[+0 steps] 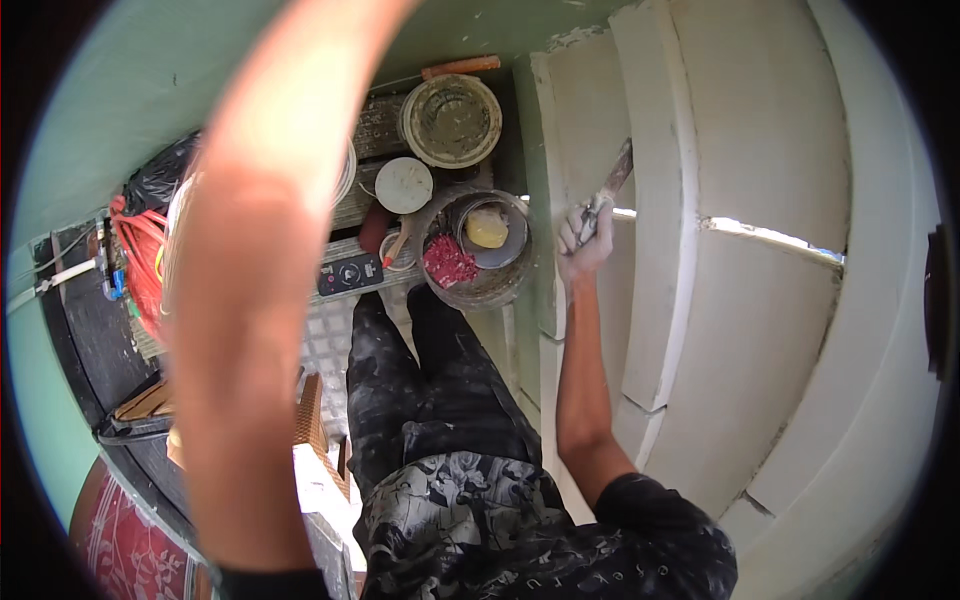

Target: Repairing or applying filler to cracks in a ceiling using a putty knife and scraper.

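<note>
My right hand (586, 236), dusted white, is closed around the handle of a putty knife (619, 172). The knife's blade points up and away, next to a raised white wall strip (655, 150); I cannot tell whether it touches the strip. My left forearm (255, 300) reaches up across the view, and its hand lies beyond the upper edge. Between the arms stands a large bucket (525, 262) holding a smaller container, a yellow sponge (487, 228) and a pinkish-red cloth (450, 261).
Wooden planks (345, 212) carry a bucket with grey residue (452, 120), a white-lidded can (404, 185) and a black device with buttons (350, 274). Orange-red cords (140, 255) and a black bag (160, 180) lie at left. Pale wall panels (760, 130) curve along the right.
</note>
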`<move>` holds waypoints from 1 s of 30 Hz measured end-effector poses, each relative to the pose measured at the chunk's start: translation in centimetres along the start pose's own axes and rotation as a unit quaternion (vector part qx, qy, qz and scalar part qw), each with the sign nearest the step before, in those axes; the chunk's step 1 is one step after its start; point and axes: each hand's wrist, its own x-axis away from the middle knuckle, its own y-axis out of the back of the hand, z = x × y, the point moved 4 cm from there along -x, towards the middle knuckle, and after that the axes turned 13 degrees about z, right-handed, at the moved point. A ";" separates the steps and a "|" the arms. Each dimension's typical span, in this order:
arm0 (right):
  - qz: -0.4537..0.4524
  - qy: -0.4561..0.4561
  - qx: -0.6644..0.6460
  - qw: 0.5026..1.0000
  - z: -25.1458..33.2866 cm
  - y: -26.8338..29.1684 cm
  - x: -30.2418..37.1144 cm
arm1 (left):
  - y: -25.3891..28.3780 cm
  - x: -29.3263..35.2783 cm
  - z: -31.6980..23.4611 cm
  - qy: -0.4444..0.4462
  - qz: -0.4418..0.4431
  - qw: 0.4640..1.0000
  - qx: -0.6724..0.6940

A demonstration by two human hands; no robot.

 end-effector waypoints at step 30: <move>-0.002 0.017 0.086 0.996 2.8 -3.9 -3.6 | -18.3 52.0 -45.3 0.842 0.220 0.344 0.353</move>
